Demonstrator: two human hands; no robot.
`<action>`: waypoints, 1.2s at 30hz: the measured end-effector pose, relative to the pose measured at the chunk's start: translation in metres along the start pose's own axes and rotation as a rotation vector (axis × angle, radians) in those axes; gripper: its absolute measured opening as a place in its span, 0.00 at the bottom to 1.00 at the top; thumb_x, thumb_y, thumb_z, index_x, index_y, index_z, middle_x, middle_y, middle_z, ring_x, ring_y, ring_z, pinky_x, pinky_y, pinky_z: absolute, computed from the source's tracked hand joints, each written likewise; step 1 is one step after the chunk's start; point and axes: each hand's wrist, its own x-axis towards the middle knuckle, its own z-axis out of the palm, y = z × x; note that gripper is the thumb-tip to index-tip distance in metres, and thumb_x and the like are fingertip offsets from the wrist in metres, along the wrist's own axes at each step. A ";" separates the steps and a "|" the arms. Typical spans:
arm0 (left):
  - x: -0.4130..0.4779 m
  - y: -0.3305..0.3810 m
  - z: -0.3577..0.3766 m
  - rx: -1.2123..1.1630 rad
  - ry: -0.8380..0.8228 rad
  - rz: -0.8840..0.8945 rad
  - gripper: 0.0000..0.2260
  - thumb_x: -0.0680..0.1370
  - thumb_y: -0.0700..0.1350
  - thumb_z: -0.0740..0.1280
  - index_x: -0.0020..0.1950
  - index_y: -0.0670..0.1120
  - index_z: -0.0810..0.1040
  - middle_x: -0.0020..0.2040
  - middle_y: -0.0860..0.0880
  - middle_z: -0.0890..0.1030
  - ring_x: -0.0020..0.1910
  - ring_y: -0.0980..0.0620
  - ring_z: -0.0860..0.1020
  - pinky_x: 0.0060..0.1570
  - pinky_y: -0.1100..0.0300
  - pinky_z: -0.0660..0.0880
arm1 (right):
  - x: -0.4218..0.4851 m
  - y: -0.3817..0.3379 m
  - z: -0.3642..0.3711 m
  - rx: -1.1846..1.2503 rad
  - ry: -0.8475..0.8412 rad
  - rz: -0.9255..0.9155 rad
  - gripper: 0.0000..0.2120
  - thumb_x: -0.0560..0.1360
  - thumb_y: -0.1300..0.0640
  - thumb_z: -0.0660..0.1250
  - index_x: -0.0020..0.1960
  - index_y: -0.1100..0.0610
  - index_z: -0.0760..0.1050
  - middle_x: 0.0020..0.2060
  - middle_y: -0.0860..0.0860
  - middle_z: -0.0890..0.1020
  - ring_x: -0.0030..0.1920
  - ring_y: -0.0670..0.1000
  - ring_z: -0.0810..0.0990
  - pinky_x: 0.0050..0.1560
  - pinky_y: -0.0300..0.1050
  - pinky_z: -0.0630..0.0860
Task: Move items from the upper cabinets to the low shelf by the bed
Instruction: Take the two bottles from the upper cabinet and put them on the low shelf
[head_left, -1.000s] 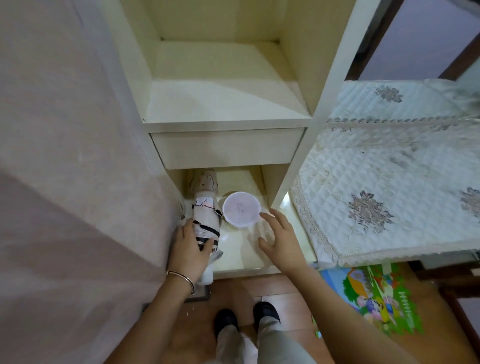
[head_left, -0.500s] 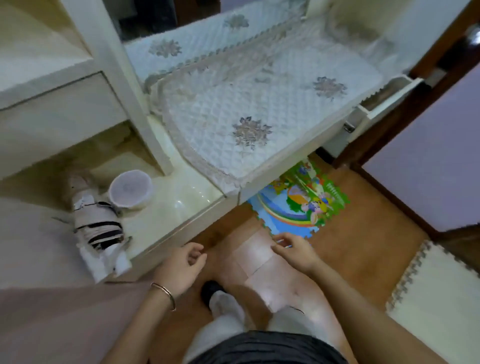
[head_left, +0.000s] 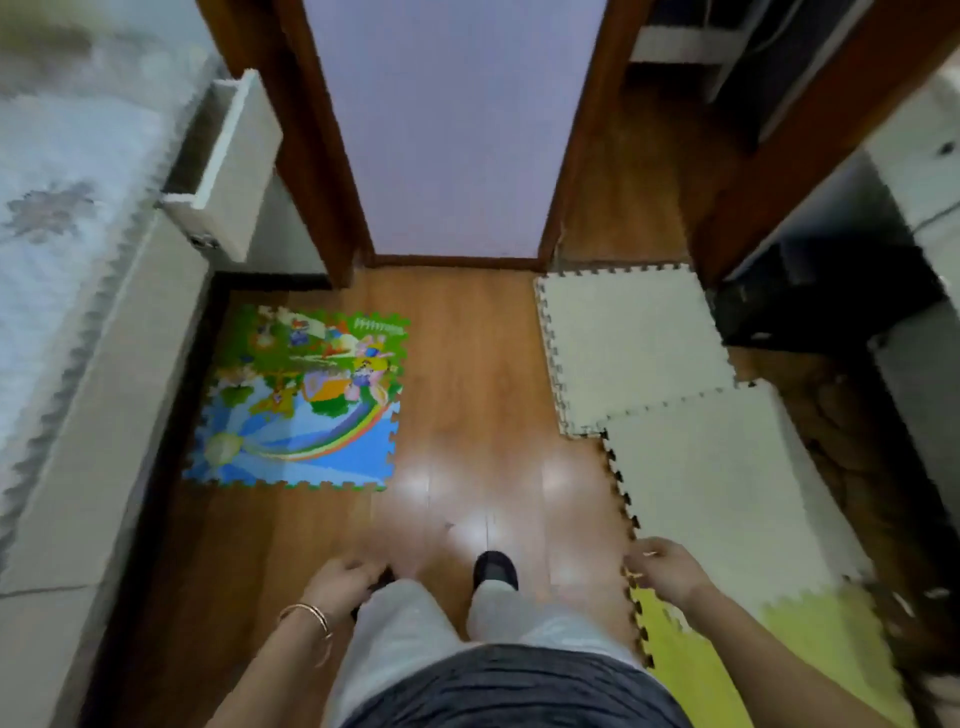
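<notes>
The low shelf and the items on it are out of view. My left hand (head_left: 340, 579), with a thin bangle on the wrist, hangs by my left leg with its fingers loosely curled and nothing in it. My right hand (head_left: 662, 566) hangs over the edge of the foam mats, fingers loosely curled, and holds nothing. The bed (head_left: 57, 208) with its white quilted cover runs along the left edge. The picture is blurred by motion.
A colourful picture foam mat (head_left: 301, 400) lies on the wooden floor beside the bed. White foam mats (head_left: 654, 364) and a yellow one (head_left: 779, 654) lie on the right. An open white drawer (head_left: 228, 166) juts out at the bed's end. A door (head_left: 447, 130) stands ahead.
The view has swung right, away from the low shelf with the wrapped bottle and white cup. Both hands left the shelf and dropped to my sides, empty.
</notes>
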 end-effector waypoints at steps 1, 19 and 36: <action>0.000 0.024 0.012 0.060 -0.023 0.034 0.11 0.73 0.47 0.66 0.32 0.45 0.75 0.30 0.48 0.77 0.34 0.48 0.73 0.32 0.61 0.69 | -0.003 0.008 -0.013 0.081 0.030 0.018 0.01 0.75 0.63 0.64 0.45 0.59 0.72 0.39 0.55 0.75 0.33 0.49 0.73 0.29 0.35 0.68; 0.068 0.325 0.214 1.016 -0.503 0.389 0.14 0.71 0.54 0.63 0.29 0.46 0.70 0.21 0.55 0.71 0.28 0.52 0.69 0.23 0.65 0.63 | -0.041 0.082 -0.059 1.104 0.478 0.467 0.05 0.76 0.63 0.62 0.50 0.59 0.74 0.41 0.54 0.78 0.35 0.49 0.74 0.31 0.38 0.67; -0.008 0.381 0.496 1.341 -0.757 0.593 0.09 0.77 0.43 0.64 0.54 0.39 0.75 0.50 0.42 0.77 0.46 0.46 0.75 0.32 0.63 0.66 | -0.038 0.184 -0.094 1.652 0.748 0.744 0.13 0.77 0.65 0.59 0.60 0.69 0.71 0.41 0.56 0.75 0.47 0.59 0.79 0.32 0.37 0.73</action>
